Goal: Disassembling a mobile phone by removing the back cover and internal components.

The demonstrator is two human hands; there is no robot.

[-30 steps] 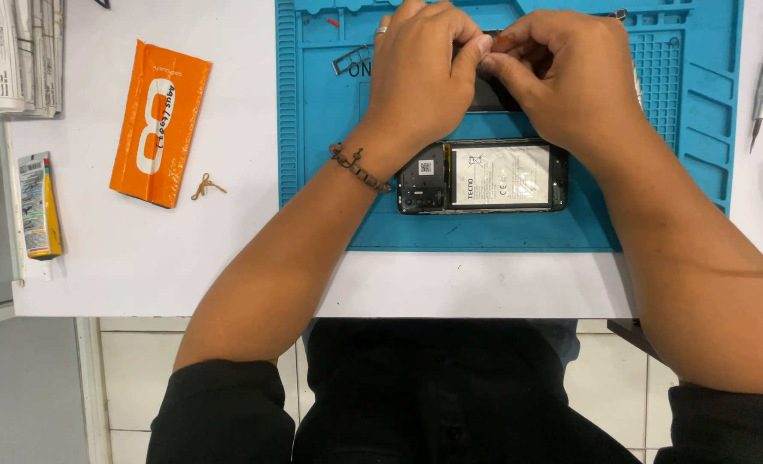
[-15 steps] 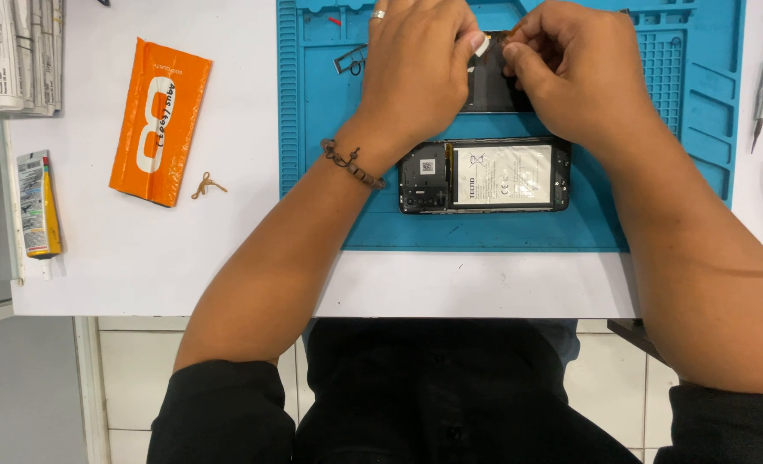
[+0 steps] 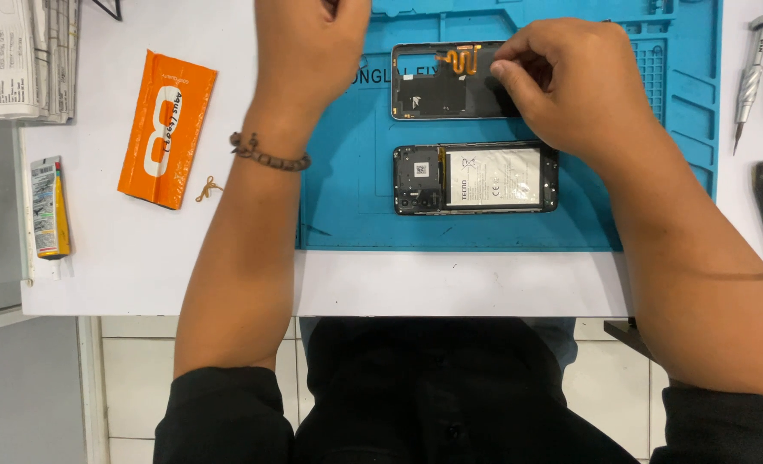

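A: Right hand (image 3: 579,82), fingers?
B: Curled, fingertips (image 3: 508,70) pinched on the right end of the phone back cover (image 3: 450,82); cover lies flat on the blue mat (image 3: 347,206).
A: Left hand (image 3: 313,43)?
B: Loosely closed, just left of the cover; cannot tell if it holds anything.
A: Nearby?
B: Opened phone (image 3: 476,178) just below the fingertips; screwdriver (image 3: 750,82) well right.

- left hand (image 3: 313,39): top edge is cutting off the fingers, so grip is unreadable
- right hand (image 3: 570,77) is covering the right end of the back cover (image 3: 437,86)
- screwdriver (image 3: 752,82): tip is showing too small to type
- newspapers (image 3: 21,56) are running off the frame's top-left
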